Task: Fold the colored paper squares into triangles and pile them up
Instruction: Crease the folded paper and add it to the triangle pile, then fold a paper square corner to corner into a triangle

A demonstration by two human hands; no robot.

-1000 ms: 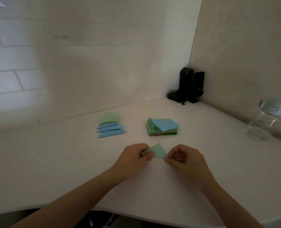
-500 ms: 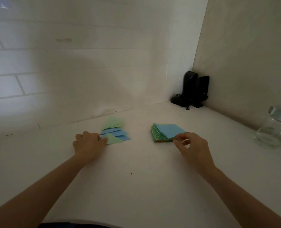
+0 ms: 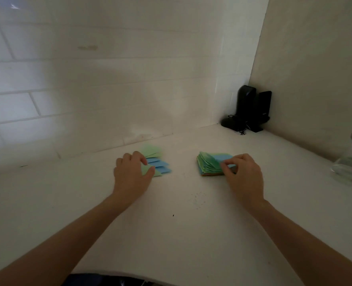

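Observation:
A fanned pile of folded green and blue triangles (image 3: pixel 157 163) lies on the white counter left of centre. My left hand (image 3: pixel 132 174) rests over its near left part, thumb and fingers on the front light green triangle (image 3: pixel 147 169). To the right sits a stack of colored paper squares (image 3: pixel 209 165), green edges showing and a blue sheet (image 3: pixel 222 157) on top. My right hand (image 3: pixel 243 174) is at the stack's near right corner, its fingers and thumb pinching the top blue sheet there.
Black devices with a cable (image 3: pixel 248 110) stand in the far corner against the tiled wall. A clear glass jar (image 3: pixel 351 162) stands at the right edge. The counter's front edge (image 3: pixel 129 274) curves close to my body.
The green triangle I held in both hands went onto the left pile with my left hand. My right hand moved onto the square stack and now pinches its top sheet.

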